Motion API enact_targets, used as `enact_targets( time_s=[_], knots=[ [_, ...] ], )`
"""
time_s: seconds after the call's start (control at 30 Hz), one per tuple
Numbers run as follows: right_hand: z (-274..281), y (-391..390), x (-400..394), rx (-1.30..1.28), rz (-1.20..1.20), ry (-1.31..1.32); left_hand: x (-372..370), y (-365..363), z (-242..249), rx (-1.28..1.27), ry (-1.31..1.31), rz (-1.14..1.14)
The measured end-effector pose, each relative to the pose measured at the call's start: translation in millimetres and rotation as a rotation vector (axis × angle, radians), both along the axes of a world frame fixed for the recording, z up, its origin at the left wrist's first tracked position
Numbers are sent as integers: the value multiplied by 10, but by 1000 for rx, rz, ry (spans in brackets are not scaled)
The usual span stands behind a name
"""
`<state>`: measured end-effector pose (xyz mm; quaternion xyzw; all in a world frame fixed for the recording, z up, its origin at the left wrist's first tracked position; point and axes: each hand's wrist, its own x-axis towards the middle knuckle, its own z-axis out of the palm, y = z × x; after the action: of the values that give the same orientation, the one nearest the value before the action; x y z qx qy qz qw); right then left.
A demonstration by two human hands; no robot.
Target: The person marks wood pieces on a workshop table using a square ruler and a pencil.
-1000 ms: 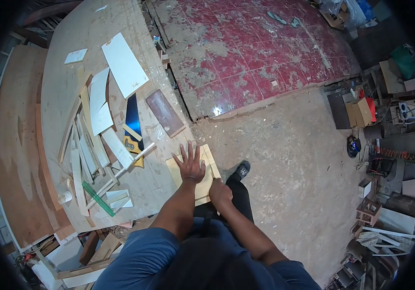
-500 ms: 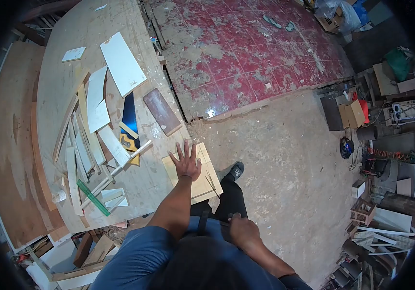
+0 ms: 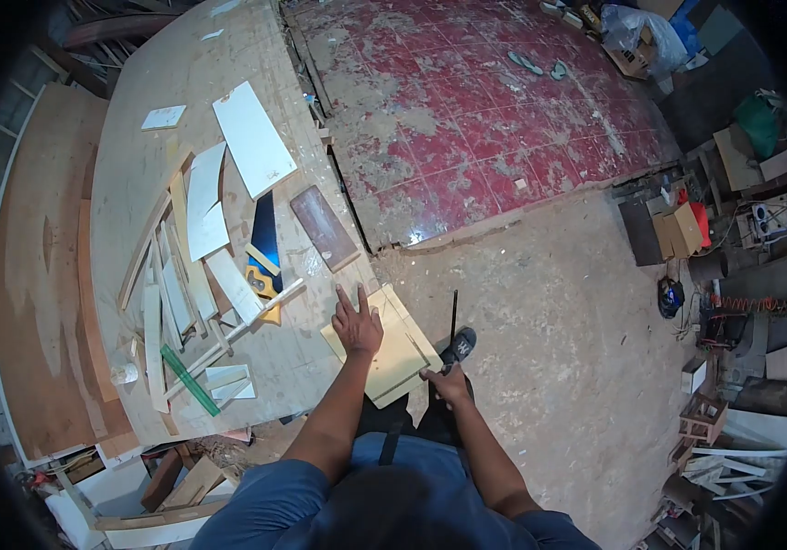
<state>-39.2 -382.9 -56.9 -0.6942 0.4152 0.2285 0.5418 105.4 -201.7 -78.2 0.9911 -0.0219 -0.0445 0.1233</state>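
Observation:
A pale yellow wooden board (image 3: 392, 335) lies at the workbench's near right corner and juts past its edge, with thin dark lines along its right part. My left hand (image 3: 357, 328) rests flat on it, fingers spread. Beside the board's right edge, my right hand (image 3: 449, 385) is closed, its fingertips near the board's corner. A thin dark rod-like tool (image 3: 454, 313) points up and away from this hand; its grip end is hidden and its exact kind does not show. Left of the board lies a handsaw (image 3: 265, 240) with a yellow handle.
The workbench (image 3: 293, 367) also carries white panels (image 3: 254, 137), a brown block (image 3: 323, 227), a green strip (image 3: 189, 380) and several wood strips. A raised red tiled floor (image 3: 485, 119) lies beyond. Boxes (image 3: 678, 229) and scrap wood (image 3: 733, 467) line the right side.
My right hand has moved from near my waist forward to the board's right edge, and the dark tool now points away over the floor. My left hand stays on the board. The view has shifted slightly.

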Motion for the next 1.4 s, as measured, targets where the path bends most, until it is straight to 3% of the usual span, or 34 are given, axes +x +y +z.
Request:
enact_targets(
  time_s=[0.03,0.07,0.13,0.17,0.23,0.3,0.37,0.43,0.5,0.63,0.73,0.8,0.9,1.13,1.4],
  knots=[
    [-74,34,13,-7,-57,-17,-30,17,3,3,-20,35],
    [-612,-114,-76,-4,-49,-19,-60,48,12,8,-40,74],
    [-1673,-205,-201,-200,-70,-278,-161,118,1,-3,-39,132],
    [-896,-189,136,-89,-168,-235,-227,150,-24,-21,-38,177],
    [-997,-357,437,-287,-54,-332,-381,221,27,25,-44,118],
    [-659,-479,843,-423,121,-357,-436,279,84,72,-53,59],
    [-362,-570,1218,-354,237,-359,-440,338,127,66,-36,-93],
    [-263,-590,1432,-286,354,-354,-359,376,172,10,-24,-120],
    [-206,-588,1570,-403,402,-249,-270,376,145,-57,1,-200],
    [-250,-591,1659,-414,373,-351,-154,277,10,97,55,-359],
    [-222,-589,1689,-461,417,-377,-184,192,-20,-29,6,-382],
    [-153,-555,1669,-708,428,-431,-210,153,-4,-60,-2,-357],
    [161,-397,1591,-845,353,-432,-210,127,8,-79,-25,-335],
    [175,367,1036,-528,568,-217,-215,50,16,-86,0,-262],
    [121,698,865,-446,657,-175,-187,61,-1,-40,92,-262]
  ],
)
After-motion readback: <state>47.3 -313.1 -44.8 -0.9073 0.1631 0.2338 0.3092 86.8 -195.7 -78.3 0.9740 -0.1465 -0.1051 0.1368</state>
